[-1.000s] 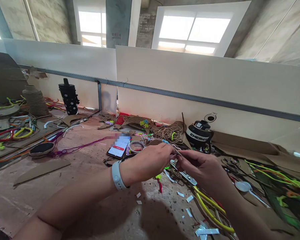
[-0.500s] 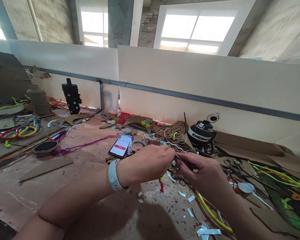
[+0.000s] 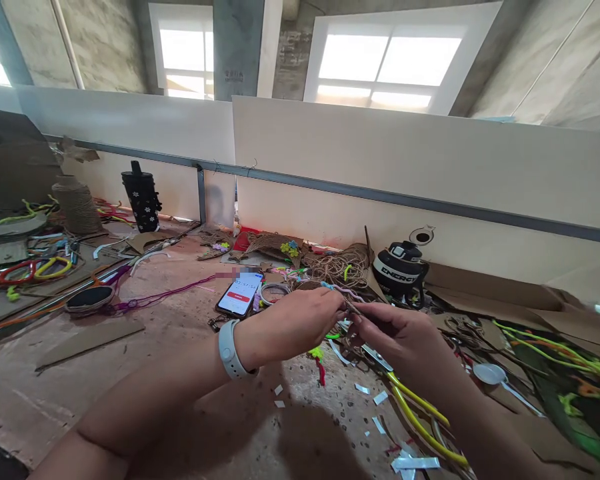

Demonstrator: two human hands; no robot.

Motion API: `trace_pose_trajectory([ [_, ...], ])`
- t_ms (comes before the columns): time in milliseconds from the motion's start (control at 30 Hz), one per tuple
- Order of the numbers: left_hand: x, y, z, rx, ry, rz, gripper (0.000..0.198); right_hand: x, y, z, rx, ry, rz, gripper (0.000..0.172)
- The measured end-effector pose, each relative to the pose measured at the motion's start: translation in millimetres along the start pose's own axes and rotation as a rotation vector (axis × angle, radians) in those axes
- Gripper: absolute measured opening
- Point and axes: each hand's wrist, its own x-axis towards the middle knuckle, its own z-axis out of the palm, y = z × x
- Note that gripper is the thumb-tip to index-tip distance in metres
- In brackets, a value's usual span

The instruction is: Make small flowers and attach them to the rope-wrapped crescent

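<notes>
Both hands meet above the middle of the table. My left hand (image 3: 307,325), with a pale wristband (image 3: 229,348) at the wrist, is closed with the fingertips curled down. It pinches a thin brown strip (image 3: 349,306), whose material I cannot make out. My right hand (image 3: 397,331) grips the same strip between thumb and index finger from the right. Most of the strip is hidden by the fingers. Below my right hand lie scissors with yellow handles (image 3: 411,415), their metal blades partly covered. A red cord end (image 3: 321,373) lies under my left hand.
A phone (image 3: 240,293) and a tape roll (image 3: 275,293) lie behind my left wrist. A black bottle (image 3: 400,270) stands beside tangled twine (image 3: 337,268). Left are a patterned black tumbler (image 3: 141,200), a twine spool (image 3: 76,207) and a cardboard piece (image 3: 90,343). White scraps (image 3: 380,398) lie in front.
My right hand has shifted and turned slightly, so more of the scissors shows beneath it. Both hands stay together at the brown strip. The view has moved slightly.
</notes>
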Motion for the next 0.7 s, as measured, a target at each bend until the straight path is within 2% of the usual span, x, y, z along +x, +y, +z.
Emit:
trace_pose_trajectory([
  [167, 1.6, 0.9, -1.7, -0.06, -0.029, 0.001, 0.019, 0.3, 2.2, 0.3, 0.008, -0.004, -0.017, 0.033],
  [400, 3.9, 1.0, -2.9, -0.063, -0.035, -0.023, 0.019, -0.9, 1.9, 4.3, -0.022, 0.07, -0.069, 0.03],
  [700, 4.4, -0.7, -3.1, -0.071, -0.033, -0.014, 0.019, -1.2, 2.0, 3.6, 0.05, 0.039, -0.024, 0.032],
])
